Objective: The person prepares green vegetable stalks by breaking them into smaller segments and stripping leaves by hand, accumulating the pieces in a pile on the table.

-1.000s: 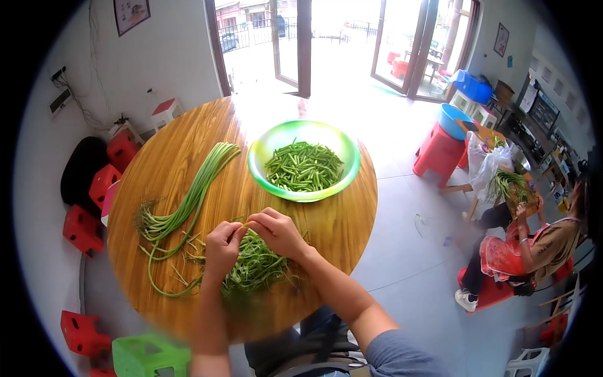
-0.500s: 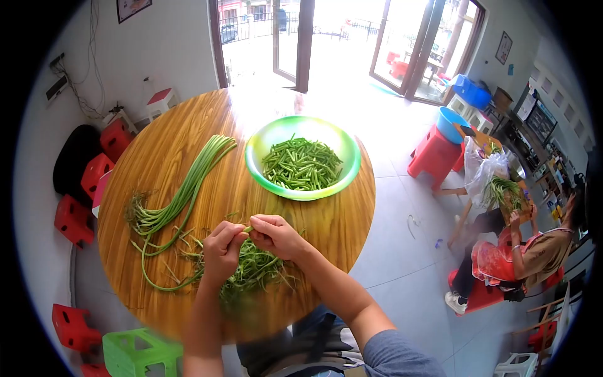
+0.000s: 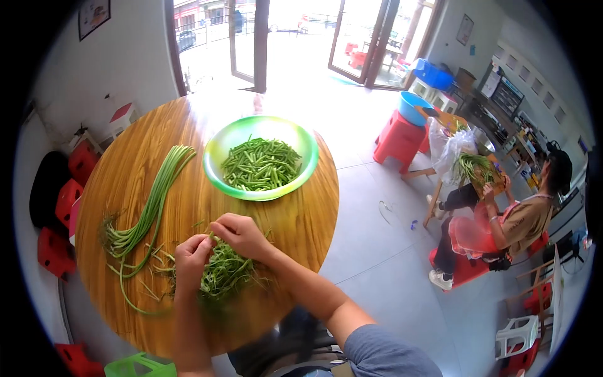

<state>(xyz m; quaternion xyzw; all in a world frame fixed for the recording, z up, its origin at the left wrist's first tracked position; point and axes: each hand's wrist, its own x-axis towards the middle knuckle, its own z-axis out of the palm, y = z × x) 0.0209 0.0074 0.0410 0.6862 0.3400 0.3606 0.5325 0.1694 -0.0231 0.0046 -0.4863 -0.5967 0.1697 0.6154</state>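
Note:
My left hand (image 3: 192,254) and my right hand (image 3: 242,234) meet over the near part of the round wooden table (image 3: 298,239), fingers pinched close together. A green stem (image 3: 212,236), perhaps a garlic scape, is held between them, mostly hidden by the fingers. Directly below lies a heap of thin, tangled green trimmings (image 3: 227,271). To the left rests a bundle of long garlic scapes (image 3: 154,201), one strand curling towards me. Beyond my hands stands a green-and-white bowl (image 3: 261,196) holding many short cut green pieces (image 3: 260,164).
A green stool (image 3: 141,366) stands by the table's near edge, and red stools (image 3: 58,251) line the left wall. On the right a seated person (image 3: 518,223) handles greens (image 3: 474,168) at a small table. A blue basin (image 3: 414,108) sits on red stools.
My view has turned right, so the table and bowl appear further left. Both hands remain pinched together on the stem above the trimmings, now slightly closer together.

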